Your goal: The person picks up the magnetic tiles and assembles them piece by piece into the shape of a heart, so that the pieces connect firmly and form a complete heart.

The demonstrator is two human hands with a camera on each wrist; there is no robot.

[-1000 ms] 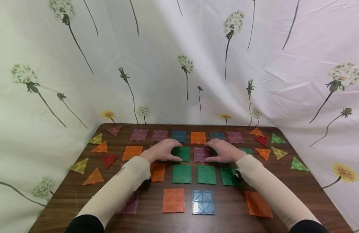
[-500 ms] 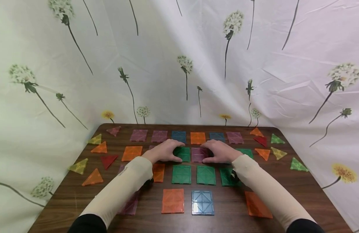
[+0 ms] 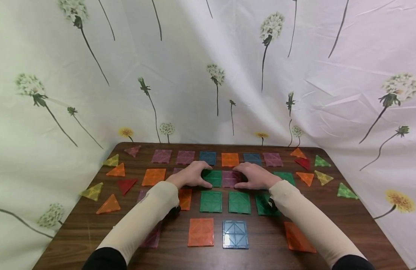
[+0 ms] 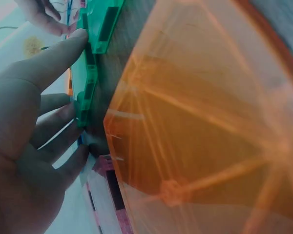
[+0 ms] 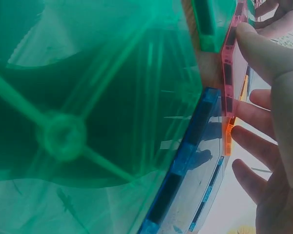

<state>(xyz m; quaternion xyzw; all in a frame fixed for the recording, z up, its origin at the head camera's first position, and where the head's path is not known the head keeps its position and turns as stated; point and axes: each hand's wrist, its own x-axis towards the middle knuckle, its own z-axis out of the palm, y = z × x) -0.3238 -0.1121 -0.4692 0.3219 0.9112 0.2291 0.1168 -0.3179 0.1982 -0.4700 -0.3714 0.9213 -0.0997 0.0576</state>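
The head view is showing a person's left hand (image 3: 191,174) and right hand (image 3: 256,175) working side by side over a dark brown wood-grain table (image 3: 265,242). The left hand is pinching a translucent green square plastic tile (image 3: 214,179), its thumb on the near side and its fingers on the far side; the right hand is gripping a translucent purple square plastic tile (image 3: 229,179) the same way. Both held tiles are lying flat near the middle of the table, their facing edges appearing to be touching. Behind them, an orange square tile (image 3: 230,159) is sitting between two blue ones. Nearer the person, a row of three green square tiles (image 3: 239,203) is lying, the rightmost partly covered, with a red-orange square tile (image 3: 201,232) and a clear blue square tile (image 3: 235,234) resting nearer still. Coloured triangles (image 3: 109,204) are lying toward both sides.
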